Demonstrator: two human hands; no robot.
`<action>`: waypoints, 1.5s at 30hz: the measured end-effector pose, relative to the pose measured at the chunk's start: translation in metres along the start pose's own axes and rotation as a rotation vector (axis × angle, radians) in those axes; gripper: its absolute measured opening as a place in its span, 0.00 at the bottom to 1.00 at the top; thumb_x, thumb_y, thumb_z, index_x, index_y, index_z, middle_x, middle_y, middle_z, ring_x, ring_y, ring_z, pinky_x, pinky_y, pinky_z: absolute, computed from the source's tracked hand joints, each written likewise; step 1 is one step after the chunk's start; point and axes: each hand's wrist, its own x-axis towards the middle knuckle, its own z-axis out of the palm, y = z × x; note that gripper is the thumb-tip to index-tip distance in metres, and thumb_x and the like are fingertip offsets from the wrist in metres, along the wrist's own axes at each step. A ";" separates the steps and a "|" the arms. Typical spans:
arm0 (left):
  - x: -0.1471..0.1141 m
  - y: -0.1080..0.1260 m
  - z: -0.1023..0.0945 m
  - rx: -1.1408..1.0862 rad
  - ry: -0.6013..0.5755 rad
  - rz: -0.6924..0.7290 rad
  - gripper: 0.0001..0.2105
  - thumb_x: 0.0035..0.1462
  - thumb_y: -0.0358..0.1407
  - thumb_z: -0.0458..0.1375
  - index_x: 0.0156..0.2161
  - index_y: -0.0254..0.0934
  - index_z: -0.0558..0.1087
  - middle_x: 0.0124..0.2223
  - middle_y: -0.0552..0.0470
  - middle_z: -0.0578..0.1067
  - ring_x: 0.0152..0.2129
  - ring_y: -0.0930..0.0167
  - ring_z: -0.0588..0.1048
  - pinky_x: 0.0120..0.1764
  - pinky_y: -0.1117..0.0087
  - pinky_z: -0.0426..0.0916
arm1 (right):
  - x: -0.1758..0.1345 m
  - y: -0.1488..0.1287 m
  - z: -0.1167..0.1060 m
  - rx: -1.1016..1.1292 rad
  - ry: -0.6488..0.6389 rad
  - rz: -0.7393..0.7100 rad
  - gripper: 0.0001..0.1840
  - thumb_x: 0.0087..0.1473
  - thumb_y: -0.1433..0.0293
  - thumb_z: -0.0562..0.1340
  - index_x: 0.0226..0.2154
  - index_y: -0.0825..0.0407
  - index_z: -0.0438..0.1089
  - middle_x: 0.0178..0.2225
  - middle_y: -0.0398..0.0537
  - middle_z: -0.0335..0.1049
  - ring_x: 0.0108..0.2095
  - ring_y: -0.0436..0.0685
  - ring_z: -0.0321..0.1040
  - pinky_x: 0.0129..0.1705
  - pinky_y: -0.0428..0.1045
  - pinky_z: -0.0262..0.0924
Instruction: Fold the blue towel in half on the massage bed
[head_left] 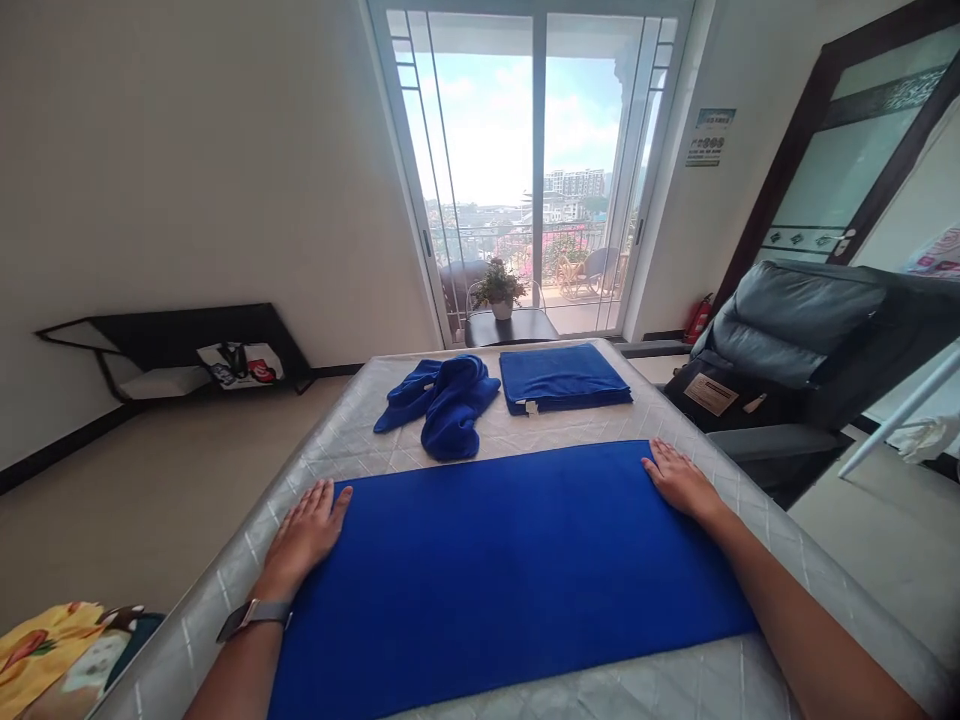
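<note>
A blue towel (495, 570) lies spread flat across the near part of the quilted mattress. My left hand (306, 530) rests palm down at its far left corner, fingers stretched out and the thumb over the cloth. At the far right corner, my right hand (679, 478) lies flat with its fingers extended on the towel's edge. Beyond the towel, a crumpled blue cloth (454, 405) sits in a loose heap. To the right of that heap is a neatly folded stack of blue towels (564, 375) with a small pale tag at its front edge.
The mattress (352, 405) fills the middle. A dark recliner (802, 320) with a black bag (720, 395) on it stands to the right. Past the far edge are a potted plant (501, 295) and a glass sliding door (480, 150). Patterned fabric (56, 650) lies at lower left.
</note>
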 end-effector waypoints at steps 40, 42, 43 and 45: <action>-0.128 0.211 -0.003 -0.142 -0.011 0.802 0.35 0.68 0.55 0.36 0.69 0.34 0.55 0.71 0.41 0.56 0.68 0.62 0.53 0.68 0.56 0.50 | -0.096 -0.224 -0.009 0.163 0.035 -0.622 0.37 0.69 0.55 0.40 0.69 0.63 0.49 0.71 0.59 0.42 0.71 0.61 0.37 0.70 0.59 0.37; -0.125 0.206 -0.001 -0.134 -0.035 0.770 0.35 0.68 0.55 0.35 0.70 0.34 0.54 0.71 0.41 0.55 0.69 0.62 0.52 0.68 0.56 0.50 | -0.096 -0.234 -0.003 0.168 0.022 -0.613 0.38 0.69 0.54 0.39 0.69 0.63 0.47 0.71 0.59 0.40 0.71 0.61 0.36 0.70 0.59 0.36; -0.123 0.204 -0.001 -0.132 -0.050 0.758 0.36 0.68 0.56 0.34 0.70 0.33 0.54 0.71 0.41 0.55 0.69 0.63 0.52 0.68 0.56 0.50 | -0.095 -0.235 -0.001 0.169 0.016 -0.600 0.38 0.69 0.53 0.39 0.69 0.63 0.47 0.71 0.59 0.40 0.71 0.61 0.35 0.71 0.59 0.36; -0.120 0.200 -0.003 -0.127 -0.077 0.745 0.37 0.67 0.56 0.33 0.70 0.32 0.54 0.71 0.40 0.54 0.69 0.63 0.51 0.68 0.57 0.49 | -0.093 -0.233 0.001 0.165 0.005 -0.567 0.40 0.69 0.52 0.38 0.70 0.63 0.47 0.71 0.59 0.39 0.71 0.61 0.35 0.71 0.59 0.35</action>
